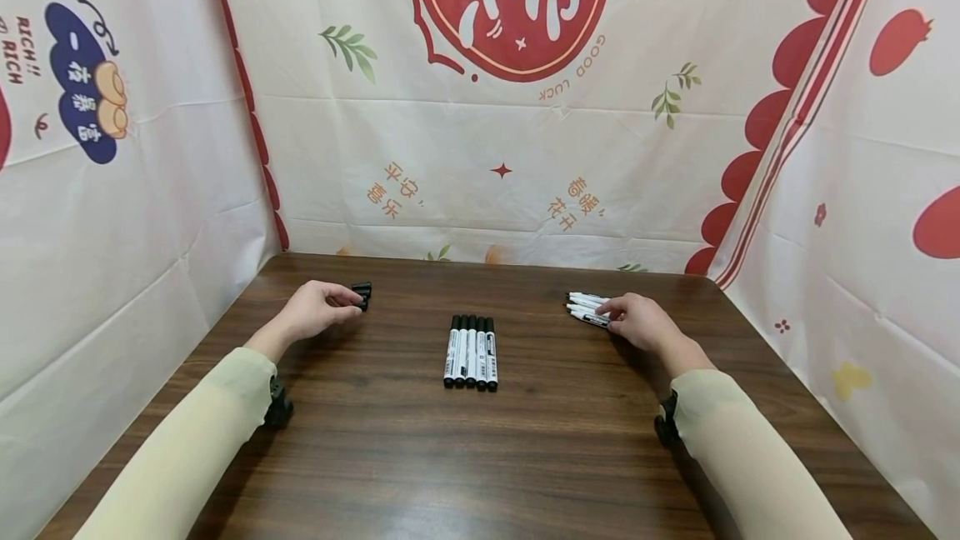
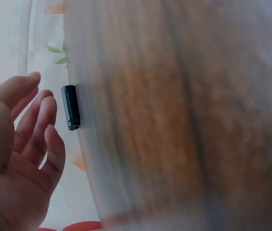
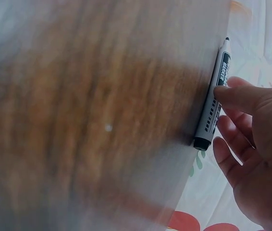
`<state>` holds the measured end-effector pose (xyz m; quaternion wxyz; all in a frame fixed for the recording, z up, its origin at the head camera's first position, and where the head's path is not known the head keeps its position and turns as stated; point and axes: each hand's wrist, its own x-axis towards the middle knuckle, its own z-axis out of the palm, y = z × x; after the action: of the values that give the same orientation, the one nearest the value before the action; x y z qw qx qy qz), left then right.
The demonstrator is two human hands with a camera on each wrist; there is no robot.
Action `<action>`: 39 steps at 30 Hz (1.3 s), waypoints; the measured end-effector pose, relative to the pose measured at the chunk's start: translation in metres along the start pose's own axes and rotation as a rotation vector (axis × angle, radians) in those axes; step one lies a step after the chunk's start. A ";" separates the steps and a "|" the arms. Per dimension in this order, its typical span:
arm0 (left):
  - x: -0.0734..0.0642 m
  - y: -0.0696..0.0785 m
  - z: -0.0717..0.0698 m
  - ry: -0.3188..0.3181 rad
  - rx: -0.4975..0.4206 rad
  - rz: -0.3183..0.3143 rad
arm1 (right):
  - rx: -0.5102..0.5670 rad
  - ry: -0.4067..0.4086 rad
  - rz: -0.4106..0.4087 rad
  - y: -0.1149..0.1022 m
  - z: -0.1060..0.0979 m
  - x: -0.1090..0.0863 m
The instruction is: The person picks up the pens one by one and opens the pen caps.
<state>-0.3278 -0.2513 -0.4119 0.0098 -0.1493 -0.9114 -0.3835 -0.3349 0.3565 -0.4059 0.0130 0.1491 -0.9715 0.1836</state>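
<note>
Left hand [image 1: 318,311] loosely spread, empty, beside black marker caps [image 1: 362,286]; right hand [image 1: 643,322], thumb touching 1 uncapped marker [image 3: 208,115], pinch unclear. Probably light, stiff, smooth; hold mid-barrel.

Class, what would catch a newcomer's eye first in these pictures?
Probably the big red emblem on the cloth backdrop, top middle of the head view. Then perhaps five capped markers lined up centrally on the table, with the left hand beside black caps and the right hand at uncapped white markers.
</note>
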 end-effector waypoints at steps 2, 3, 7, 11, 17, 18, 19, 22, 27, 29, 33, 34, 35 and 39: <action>-0.001 0.000 0.001 -0.012 -0.005 0.007 | 0.002 0.001 0.003 0.000 0.000 0.000; -0.001 0.001 0.001 -0.016 -0.007 0.011 | 0.003 0.003 0.008 -0.001 0.000 0.001; -0.003 0.005 0.003 -0.038 -0.005 0.025 | 0.003 -0.002 0.014 -0.002 0.000 0.000; -0.005 0.014 0.007 -0.063 -0.008 0.051 | 0.005 -0.002 0.020 -0.004 0.000 0.000; -0.007 0.028 0.013 -0.095 -0.025 0.099 | 0.011 0.001 0.019 -0.008 0.001 -0.003; -0.007 0.031 0.014 -0.105 -0.033 0.102 | 0.011 0.003 0.014 -0.009 0.001 -0.003; -0.008 0.033 0.015 -0.117 -0.043 0.103 | 0.012 0.008 0.007 -0.011 0.001 -0.004; -0.011 0.041 0.019 -0.172 -0.066 0.111 | 0.018 0.028 -0.015 -0.017 0.002 -0.005; -0.015 0.053 0.023 -0.267 -0.061 0.148 | 0.035 0.047 -0.074 -0.034 0.002 -0.009; -0.018 0.058 0.026 -0.303 -0.061 0.169 | 0.064 0.035 -0.110 -0.043 0.003 -0.011; -0.022 0.071 0.031 -0.372 -0.069 0.199 | 0.132 -0.018 -0.173 -0.059 0.007 -0.017; -0.023 0.073 0.032 -0.384 -0.072 0.204 | 0.145 -0.035 -0.183 -0.063 0.009 -0.019; -0.024 0.077 0.033 -0.394 -0.074 0.206 | 0.156 -0.051 -0.190 -0.067 0.010 -0.020; -0.026 0.083 0.038 -0.410 -0.089 0.215 | 0.171 -0.092 -0.216 -0.082 0.015 -0.023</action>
<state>-0.2758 -0.1766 -0.3840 -0.1414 -0.3204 -0.8554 -0.3817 -0.2880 0.2849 -0.3930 -0.0248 0.2618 -0.9301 0.2564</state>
